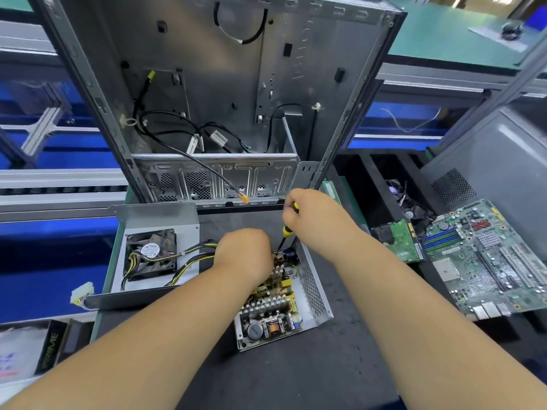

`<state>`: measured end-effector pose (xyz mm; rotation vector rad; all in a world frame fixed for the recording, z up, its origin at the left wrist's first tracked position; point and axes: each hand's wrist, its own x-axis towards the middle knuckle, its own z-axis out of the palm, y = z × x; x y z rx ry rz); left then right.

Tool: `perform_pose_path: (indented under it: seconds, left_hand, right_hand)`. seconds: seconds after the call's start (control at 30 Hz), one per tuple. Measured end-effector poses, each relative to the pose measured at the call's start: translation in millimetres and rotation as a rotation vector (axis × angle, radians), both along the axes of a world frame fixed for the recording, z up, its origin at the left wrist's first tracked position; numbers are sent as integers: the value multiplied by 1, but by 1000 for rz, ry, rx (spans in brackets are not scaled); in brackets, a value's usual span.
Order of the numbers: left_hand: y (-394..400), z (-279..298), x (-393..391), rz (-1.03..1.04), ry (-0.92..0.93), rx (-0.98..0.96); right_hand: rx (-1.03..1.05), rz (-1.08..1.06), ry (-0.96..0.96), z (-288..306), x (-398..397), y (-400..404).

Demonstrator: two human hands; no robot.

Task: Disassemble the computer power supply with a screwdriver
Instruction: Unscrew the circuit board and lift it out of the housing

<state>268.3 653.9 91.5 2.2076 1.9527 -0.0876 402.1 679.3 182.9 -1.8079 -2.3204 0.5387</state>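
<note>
Screwdriver (pixel 286 230): yellow/black handle. PSU board (pixel 270 303): yellow and copper-coloured parts, in silver perforated housing (pixel 313 291). Fan (pixel 151 253) black, white label; yellow/black wires (pixel 189 255). Motherboard (pixel 488 258) green, blue slots. Mat (pixel 296 374) dark grey.

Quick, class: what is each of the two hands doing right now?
Left hand: resting on the open metal power supply's circuit board; grip cannot be told.
Right hand: closed around the yellow-and-black-handled screwdriver.

Bright even overhead light, soft shadows, wide-angle edge distortion
</note>
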Motion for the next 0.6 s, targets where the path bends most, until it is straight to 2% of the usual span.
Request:
perform_pose_path:
  seconds: [0.27,0.5,0.6]
  left_hand:
    - [2,6,1,32,-34,-80]
    - [1,15,3,23,5,-153]
    - [1,19,4,23,14,-209]
  right_hand:
    - [92,63,-104,-5,6,4]
    - [1,62,55,-5,10,9]
    - [-6,67,59,-5,12,10]
